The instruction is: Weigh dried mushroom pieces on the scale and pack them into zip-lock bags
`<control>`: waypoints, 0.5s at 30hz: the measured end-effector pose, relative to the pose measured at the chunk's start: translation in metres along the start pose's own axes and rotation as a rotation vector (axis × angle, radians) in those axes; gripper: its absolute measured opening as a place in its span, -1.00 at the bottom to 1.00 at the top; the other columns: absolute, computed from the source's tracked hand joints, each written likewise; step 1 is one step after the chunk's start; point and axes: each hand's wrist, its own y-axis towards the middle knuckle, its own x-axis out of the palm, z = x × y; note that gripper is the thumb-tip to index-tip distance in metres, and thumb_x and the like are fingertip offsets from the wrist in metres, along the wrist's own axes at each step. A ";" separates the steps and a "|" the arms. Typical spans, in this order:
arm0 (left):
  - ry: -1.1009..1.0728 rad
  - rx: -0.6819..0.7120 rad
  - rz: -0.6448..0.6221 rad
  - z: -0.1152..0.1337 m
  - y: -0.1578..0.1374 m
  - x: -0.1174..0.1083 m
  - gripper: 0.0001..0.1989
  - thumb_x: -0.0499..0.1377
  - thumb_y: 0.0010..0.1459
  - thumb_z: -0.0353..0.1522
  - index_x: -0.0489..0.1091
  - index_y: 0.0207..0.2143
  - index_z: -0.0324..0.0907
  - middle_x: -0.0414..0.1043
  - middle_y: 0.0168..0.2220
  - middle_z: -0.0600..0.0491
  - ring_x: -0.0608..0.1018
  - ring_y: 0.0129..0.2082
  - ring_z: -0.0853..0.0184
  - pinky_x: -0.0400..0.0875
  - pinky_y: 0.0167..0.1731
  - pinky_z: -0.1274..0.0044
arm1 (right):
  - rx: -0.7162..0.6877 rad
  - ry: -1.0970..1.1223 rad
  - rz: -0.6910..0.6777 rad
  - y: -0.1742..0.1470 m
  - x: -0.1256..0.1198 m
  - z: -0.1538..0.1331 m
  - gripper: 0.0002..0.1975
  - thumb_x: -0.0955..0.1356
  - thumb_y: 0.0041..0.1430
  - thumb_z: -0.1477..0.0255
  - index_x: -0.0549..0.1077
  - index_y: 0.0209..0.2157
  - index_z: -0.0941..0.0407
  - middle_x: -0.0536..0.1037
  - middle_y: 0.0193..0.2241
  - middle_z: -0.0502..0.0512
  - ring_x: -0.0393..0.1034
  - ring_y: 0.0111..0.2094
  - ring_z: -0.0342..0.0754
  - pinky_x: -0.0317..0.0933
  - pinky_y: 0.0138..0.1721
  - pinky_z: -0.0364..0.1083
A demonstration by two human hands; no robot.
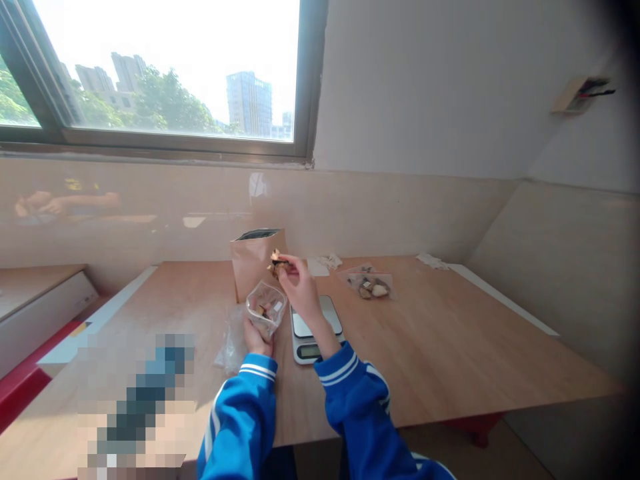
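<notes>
My left hand (257, 339) is closed round the lower part of a small clear plastic bag (265, 303), whose mouth is open and faces up. A few brownish pieces and a white slip lie inside it. Just above and to the right of the bag, my right hand (301, 283) pinches dark brown, dried-looking pieces (279, 265) with pale edges; their exact kind is unclear. Behind both hands stands an open brown paper pouch (256, 257). Under my right forearm sits a white kitchen scale (320, 320), partly covered by the arm, its display unreadable.
Clear plastic bags with brown and pale pieces (373, 285) lie right of the scale. Crumpled clear plastic (231, 343) rests left of my left hand. White papers (325, 263) lie along the wall. A blurred patch (145, 393) covers the wooden table's (450, 333) left front.
</notes>
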 end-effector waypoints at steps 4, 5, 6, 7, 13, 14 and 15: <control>0.025 -0.014 0.007 0.001 -0.001 -0.001 -0.52 -0.01 0.24 -0.26 0.26 0.19 -0.14 0.52 -0.38 0.01 0.48 -0.59 0.43 0.42 -0.54 0.58 | -0.188 -0.082 0.055 0.067 0.007 -0.006 -0.74 0.21 0.27 0.44 0.33 -0.02 0.13 0.44 -0.05 0.18 0.36 -0.02 -0.07 0.23 0.04 -0.09; 0.027 -0.017 0.006 0.001 -0.001 -0.002 -0.52 0.00 0.23 -0.25 0.26 0.19 -0.14 0.52 -0.38 0.01 0.47 -0.60 0.44 0.42 -0.55 0.59 | -0.202 -0.119 0.040 0.081 0.012 -0.004 -0.76 0.21 0.26 0.47 0.33 -0.05 0.13 0.45 -0.06 0.18 0.36 -0.03 -0.06 0.22 0.05 -0.08; 0.029 -0.019 0.005 0.001 -0.001 -0.002 -0.52 0.00 0.23 -0.25 0.26 0.19 -0.14 0.52 -0.38 0.01 0.46 -0.61 0.45 0.42 -0.55 0.58 | -0.209 -0.152 0.022 0.094 0.017 -0.001 -0.77 0.21 0.26 0.49 0.33 -0.06 0.12 0.44 -0.07 0.18 0.35 -0.03 -0.06 0.21 0.05 -0.08; 0.029 -0.021 0.003 0.000 0.000 -0.003 -0.52 0.01 0.23 -0.25 0.27 0.18 -0.13 0.51 -0.38 0.02 0.45 -0.62 0.45 0.43 -0.54 0.58 | -0.210 -0.179 0.004 0.104 0.023 0.003 -0.78 0.20 0.26 0.50 0.32 -0.07 0.12 0.44 -0.06 0.18 0.34 -0.02 -0.06 0.20 0.06 -0.07; 0.010 -0.024 -0.022 -0.005 0.005 -0.008 -0.58 0.06 0.20 -0.25 0.36 0.09 -0.11 0.50 -0.38 0.02 0.53 -0.52 0.37 0.49 -0.43 0.48 | -0.207 -0.357 -0.134 0.111 0.049 0.029 -0.76 0.16 0.24 0.56 0.37 -0.12 0.17 0.46 -0.10 0.21 0.32 -0.02 -0.02 0.17 0.05 -0.07; 0.004 -0.026 -0.021 -0.005 0.006 -0.009 -0.60 0.05 0.21 -0.23 0.38 0.06 -0.11 0.49 -0.39 0.01 0.53 -0.52 0.37 0.50 -0.43 0.47 | -0.217 -0.397 -0.154 0.106 0.050 0.031 -0.75 0.17 0.23 0.56 0.38 -0.13 0.16 0.47 -0.12 0.20 0.32 -0.03 -0.02 0.17 0.03 -0.08; -0.001 -0.027 -0.018 -0.006 0.006 -0.009 -0.62 0.03 0.22 -0.22 0.40 0.04 -0.11 0.49 -0.39 0.01 0.52 -0.52 0.37 0.49 -0.44 0.47 | -0.228 -0.437 -0.168 0.102 0.049 0.031 -0.75 0.18 0.21 0.57 0.39 -0.14 0.15 0.48 -0.14 0.19 0.32 -0.05 -0.02 0.17 0.02 -0.08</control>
